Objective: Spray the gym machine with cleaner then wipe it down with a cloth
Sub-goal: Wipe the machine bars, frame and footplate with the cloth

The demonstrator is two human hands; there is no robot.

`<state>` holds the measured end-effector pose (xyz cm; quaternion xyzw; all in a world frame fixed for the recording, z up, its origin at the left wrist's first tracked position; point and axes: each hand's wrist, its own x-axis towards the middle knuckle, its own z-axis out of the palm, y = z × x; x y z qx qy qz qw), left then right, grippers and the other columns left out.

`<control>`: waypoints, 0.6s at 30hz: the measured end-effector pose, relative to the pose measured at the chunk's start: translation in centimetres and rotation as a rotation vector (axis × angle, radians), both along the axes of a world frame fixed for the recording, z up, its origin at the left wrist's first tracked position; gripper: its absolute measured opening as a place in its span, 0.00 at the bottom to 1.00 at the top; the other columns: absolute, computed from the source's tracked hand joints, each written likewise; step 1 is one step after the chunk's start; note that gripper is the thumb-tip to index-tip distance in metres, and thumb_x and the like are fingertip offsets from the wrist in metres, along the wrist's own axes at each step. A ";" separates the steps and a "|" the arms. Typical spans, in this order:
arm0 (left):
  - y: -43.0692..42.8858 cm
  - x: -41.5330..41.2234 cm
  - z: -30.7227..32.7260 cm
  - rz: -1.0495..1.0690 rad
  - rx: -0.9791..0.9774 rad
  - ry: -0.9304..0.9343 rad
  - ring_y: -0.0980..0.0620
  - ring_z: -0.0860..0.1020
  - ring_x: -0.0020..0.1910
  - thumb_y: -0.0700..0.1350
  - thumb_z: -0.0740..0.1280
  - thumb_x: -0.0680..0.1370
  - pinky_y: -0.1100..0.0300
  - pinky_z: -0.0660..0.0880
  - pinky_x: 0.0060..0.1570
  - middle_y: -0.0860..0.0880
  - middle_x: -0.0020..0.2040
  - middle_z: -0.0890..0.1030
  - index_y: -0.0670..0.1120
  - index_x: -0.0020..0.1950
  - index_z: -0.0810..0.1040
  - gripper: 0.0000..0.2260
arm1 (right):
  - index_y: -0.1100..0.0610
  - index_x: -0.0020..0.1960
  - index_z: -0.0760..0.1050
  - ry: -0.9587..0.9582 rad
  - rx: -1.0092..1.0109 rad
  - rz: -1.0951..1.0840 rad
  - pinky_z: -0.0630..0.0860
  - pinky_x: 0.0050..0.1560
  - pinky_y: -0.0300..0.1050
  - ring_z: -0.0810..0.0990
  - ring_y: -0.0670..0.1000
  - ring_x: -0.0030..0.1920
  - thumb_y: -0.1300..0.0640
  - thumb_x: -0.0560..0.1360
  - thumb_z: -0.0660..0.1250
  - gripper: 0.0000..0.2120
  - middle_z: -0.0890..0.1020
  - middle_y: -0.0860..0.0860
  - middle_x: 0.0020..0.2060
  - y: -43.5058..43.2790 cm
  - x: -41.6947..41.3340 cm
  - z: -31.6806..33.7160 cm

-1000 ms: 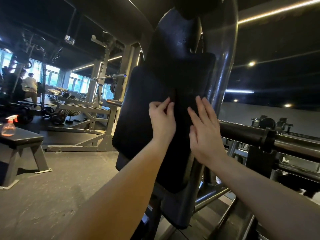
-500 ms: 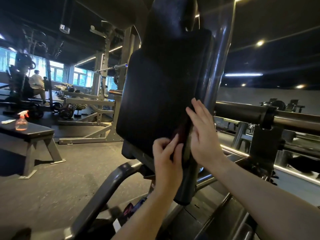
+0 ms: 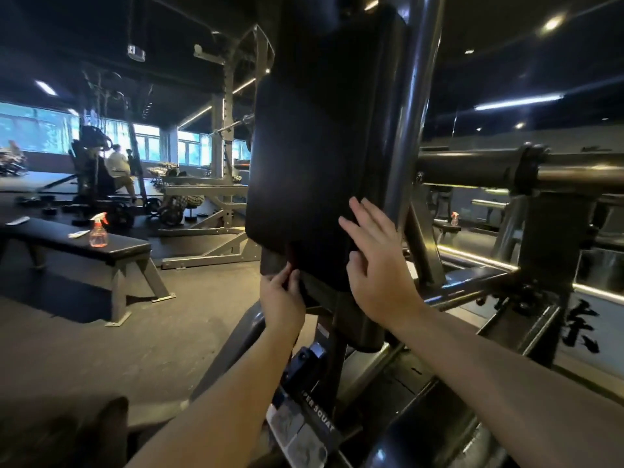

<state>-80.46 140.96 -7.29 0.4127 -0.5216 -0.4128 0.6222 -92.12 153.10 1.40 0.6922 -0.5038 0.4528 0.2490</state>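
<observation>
Low — hands (image 3: 282, 300), cloth (image 3: 293, 253) at pad (image 3: 304, 146) edge

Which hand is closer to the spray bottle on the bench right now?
Left. The left hand pinches the cloth at the back pad's lower edge, on the side facing the spray bottle; the right hand lies flat on the pad farther right, away from it.

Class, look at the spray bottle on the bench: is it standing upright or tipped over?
Upright. The spray bottle stands on its base on the bench, trigger head on top.
</observation>
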 end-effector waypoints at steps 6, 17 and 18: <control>5.8 4.8 -6.2 -0.122 0.122 -0.177 0.47 0.83 0.50 0.51 0.67 0.83 0.46 0.82 0.51 0.48 0.52 0.85 0.54 0.64 0.83 0.11 | 0.53 0.71 0.76 -0.307 0.146 0.134 0.69 0.69 0.37 0.72 0.40 0.68 0.65 0.80 0.64 0.20 0.75 0.42 0.66 2.4 1.8 -11.4; 14.6 12.5 -14.6 -0.172 0.338 -0.363 0.53 0.84 0.59 0.48 0.73 0.80 0.53 0.79 0.64 0.49 0.60 0.85 0.51 0.69 0.81 0.17 | 0.54 0.63 0.82 -1.549 1.057 0.720 0.81 0.61 0.57 0.87 0.54 0.55 0.43 0.83 0.63 0.18 0.87 0.53 0.54 5.5 9.7 -27.5; 14.9 12.9 -14.7 -0.169 0.361 -0.351 0.53 0.83 0.59 0.48 0.72 0.80 0.52 0.78 0.65 0.50 0.60 0.85 0.51 0.68 0.81 0.16 | 0.53 0.62 0.82 -1.528 1.078 0.768 0.81 0.60 0.57 0.87 0.55 0.55 0.45 0.83 0.64 0.16 0.87 0.53 0.54 5.7 10.0 -27.6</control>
